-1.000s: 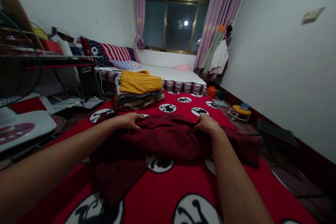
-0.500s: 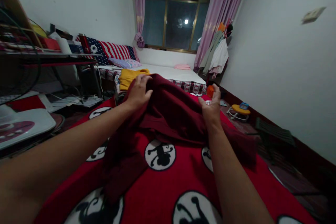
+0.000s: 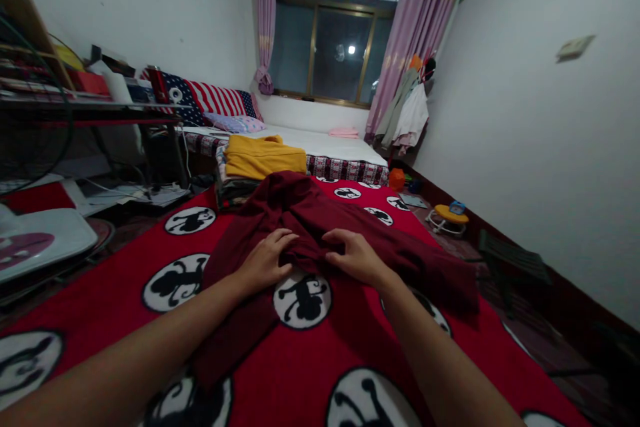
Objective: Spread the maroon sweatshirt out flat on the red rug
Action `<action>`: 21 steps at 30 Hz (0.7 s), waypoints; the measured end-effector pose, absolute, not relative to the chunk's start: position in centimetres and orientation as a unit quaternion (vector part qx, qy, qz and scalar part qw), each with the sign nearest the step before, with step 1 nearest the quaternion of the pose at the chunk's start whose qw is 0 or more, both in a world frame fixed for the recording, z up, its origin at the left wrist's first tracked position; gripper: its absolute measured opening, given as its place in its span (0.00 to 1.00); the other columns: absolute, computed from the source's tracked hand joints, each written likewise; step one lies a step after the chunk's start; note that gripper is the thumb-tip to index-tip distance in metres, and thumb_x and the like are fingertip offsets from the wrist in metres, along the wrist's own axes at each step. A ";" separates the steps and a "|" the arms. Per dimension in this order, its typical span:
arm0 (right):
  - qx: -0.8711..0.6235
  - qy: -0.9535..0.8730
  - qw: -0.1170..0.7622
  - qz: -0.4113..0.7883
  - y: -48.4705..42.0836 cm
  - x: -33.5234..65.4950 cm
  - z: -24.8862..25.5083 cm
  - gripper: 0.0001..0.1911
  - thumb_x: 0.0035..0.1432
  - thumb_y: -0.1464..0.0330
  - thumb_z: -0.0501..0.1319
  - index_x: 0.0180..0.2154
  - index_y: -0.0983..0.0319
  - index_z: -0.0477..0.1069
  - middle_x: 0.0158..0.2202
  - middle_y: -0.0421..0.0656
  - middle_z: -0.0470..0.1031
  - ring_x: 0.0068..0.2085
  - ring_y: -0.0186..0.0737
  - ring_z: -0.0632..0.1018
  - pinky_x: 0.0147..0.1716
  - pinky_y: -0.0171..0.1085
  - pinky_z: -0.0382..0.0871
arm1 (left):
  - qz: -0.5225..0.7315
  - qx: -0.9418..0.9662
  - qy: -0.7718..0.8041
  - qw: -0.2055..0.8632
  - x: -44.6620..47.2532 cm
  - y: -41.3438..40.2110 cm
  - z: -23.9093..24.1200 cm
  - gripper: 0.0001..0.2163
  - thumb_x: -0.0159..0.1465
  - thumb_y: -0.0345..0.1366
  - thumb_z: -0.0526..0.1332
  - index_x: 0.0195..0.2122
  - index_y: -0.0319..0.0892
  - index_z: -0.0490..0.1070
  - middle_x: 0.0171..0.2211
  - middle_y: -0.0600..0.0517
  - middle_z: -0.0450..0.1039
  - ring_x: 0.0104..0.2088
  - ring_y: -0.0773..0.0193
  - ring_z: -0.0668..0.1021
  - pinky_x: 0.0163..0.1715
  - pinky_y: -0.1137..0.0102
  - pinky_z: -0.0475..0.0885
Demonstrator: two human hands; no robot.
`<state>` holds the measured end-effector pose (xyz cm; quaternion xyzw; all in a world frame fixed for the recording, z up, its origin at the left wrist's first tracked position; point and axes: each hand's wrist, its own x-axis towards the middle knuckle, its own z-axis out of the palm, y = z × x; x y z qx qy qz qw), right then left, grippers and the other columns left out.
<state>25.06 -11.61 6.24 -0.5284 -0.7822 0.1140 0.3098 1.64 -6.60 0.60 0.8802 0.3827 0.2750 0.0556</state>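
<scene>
Red blanket [image 3: 125,293] with black-and-white roundels covers the bed before me. Head view: half a second ago my hands held the maroon garment [image 3: 320,213] lifted; now it lies down on the blanket, far part folded toward me. Left hand [image 3: 264,263] and right hand [image 3: 354,259], fingers loosely spread, press its near fold flat, clamping nothing. Folded clothes stack [image 3: 263,170] sits just behind.

Lower folded clothes [image 3: 240,190] behind the maroon garment [image 3: 320,213]; fan [image 3: 30,127] cut by left edge.
</scene>
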 end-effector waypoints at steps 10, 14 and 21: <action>-0.619 -0.767 0.117 -0.123 -15.8 36.8 2.2 0.33 0.44 0.83 0.51 0.54 0.64 0.69 0.58 0.52 0.69 0.58 0.47 0.70 0.58 0.47 0.65 | 0.101 0.795 0.585 -0.124 -7.9 -1.4 4.3 0.22 0.58 0.29 0.58 0.55 0.37 0.67 0.55 0.38 0.66 0.53 0.45 0.70 0.49 0.55 0.69; -0.617 -0.751 0.140 -0.190 -15.7 37.9 2.7 0.29 0.48 0.80 0.54 0.54 0.62 0.70 0.58 0.51 0.68 0.56 0.49 0.71 0.54 0.47 0.68 | 0.114 0.802 0.565 -0.158 -8.9 -1.2 5.3 0.16 0.60 0.23 0.55 0.48 0.35 0.72 0.53 0.39 0.67 0.60 0.42 0.61 0.56 0.50 0.61; -0.572 -0.779 0.054 -0.250 -16.7 34.8 2.4 0.18 0.61 0.75 0.52 0.49 0.59 0.73 0.47 0.50 0.74 0.46 0.47 0.73 0.44 0.43 0.67 | 0.099 0.893 0.429 -0.095 -5.3 -3.6 2.7 0.21 0.60 0.27 0.52 0.52 0.46 0.73 0.52 0.46 0.72 0.50 0.54 0.74 0.50 0.62 0.68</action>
